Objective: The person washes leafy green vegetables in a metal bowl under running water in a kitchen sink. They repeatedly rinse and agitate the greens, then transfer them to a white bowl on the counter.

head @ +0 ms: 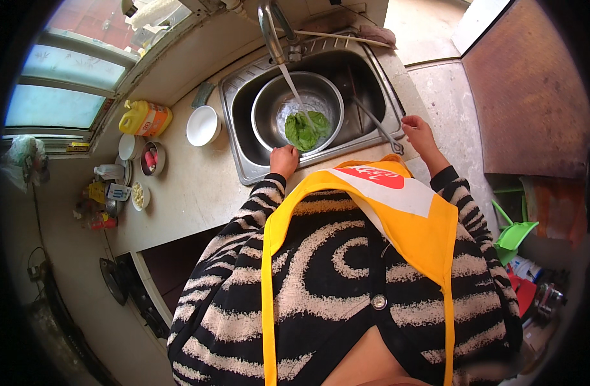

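Note:
Water runs from the metal faucet into a stainless steel basin standing in the sink. Green leaves lie in water in the basin. My left hand is at the basin's near rim, its fingers curled; whether it grips the rim I cannot tell. To the right of the sink, over the counter's edge, my right hand is raised with bent fingers, and no object shows in it. A metal utensil leans over the sink's near right edge, its looped handle end close to my right hand.
Left of the sink are a white bowl, a green scouring pad and a yellow detergent jug. Further left are a bowl with pinkish-red items and a bowl of pale pieces. Chopsticks lie behind the sink.

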`<state>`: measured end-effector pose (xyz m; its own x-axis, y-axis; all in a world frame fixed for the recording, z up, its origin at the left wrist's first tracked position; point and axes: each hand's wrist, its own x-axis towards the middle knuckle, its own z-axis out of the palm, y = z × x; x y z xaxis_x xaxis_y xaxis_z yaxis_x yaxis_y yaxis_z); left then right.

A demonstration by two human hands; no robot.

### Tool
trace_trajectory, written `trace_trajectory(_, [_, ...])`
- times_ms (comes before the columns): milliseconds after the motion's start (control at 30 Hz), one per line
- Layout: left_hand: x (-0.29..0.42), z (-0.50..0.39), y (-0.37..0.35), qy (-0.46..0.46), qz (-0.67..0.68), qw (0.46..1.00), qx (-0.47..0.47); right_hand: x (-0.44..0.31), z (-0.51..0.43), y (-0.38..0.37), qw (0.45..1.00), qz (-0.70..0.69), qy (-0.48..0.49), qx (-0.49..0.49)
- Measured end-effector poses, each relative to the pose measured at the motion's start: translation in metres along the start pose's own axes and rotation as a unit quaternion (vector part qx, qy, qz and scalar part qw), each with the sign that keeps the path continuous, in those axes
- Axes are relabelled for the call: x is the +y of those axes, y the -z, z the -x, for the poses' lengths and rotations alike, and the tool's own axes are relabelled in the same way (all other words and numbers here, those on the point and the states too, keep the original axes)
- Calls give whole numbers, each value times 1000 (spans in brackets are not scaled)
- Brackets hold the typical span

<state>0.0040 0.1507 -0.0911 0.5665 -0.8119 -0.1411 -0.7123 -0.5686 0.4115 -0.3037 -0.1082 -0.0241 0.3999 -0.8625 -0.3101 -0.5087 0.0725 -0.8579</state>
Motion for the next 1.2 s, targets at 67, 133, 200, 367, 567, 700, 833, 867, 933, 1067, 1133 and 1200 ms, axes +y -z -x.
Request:
trace_trajectory(67, [-1, 0, 0, 4, 6, 1000, -10, 6, -12, -1, 997, 54, 61, 17])
trace_trajectory(133, [-3, -3, 1, 6, 13, 1000, -21, 13, -23, 2, 983, 141, 115, 34])
trace_trajectory(200, [-5, -8, 3, 5, 33, 999, -37, 20, -29, 5, 949, 273, 151, 55])
trace_trajectory(367, [-17, -34, 10, 12, 98, 995, -16, 35, -31, 1, 910, 336, 204, 134])
trace_trajectory(567, [-36, -71, 12, 47, 88, 995, -23, 56, -18, -9, 880, 385, 230, 157])
trace_trajectory(700, [-39, -92, -2, 63, 62, 996, -28, 60, -14, -10, 881, 390, 218, 158])
trace_trajectory(833, [-27, -108, -31, 103, 66, 991, -62, 54, 0, -1, 868, 416, 198, 182])
trace_trajectory(867, [-25, -109, -36, 117, 67, 988, -72, 53, 6, -1, 863, 430, 190, 186])
trace_trajectory(933, [-18, -109, -45, 160, 84, 978, -104, 48, 16, 0, 858, 442, 179, 190])
trace_trajectory(1067, [-1, -102, -49, 205, 154, 961, -101, 42, 29, -2, 854, 448, 177, 196])
trace_trajectory(1133, [6, -102, -46, 218, 408, 883, -83, 40, 36, -2, 857, 442, 178, 197])
trace_trajectory(1200, [7, -104, -40, 179, 584, 784, -110, 40, 37, -2, 864, 422, 185, 202])
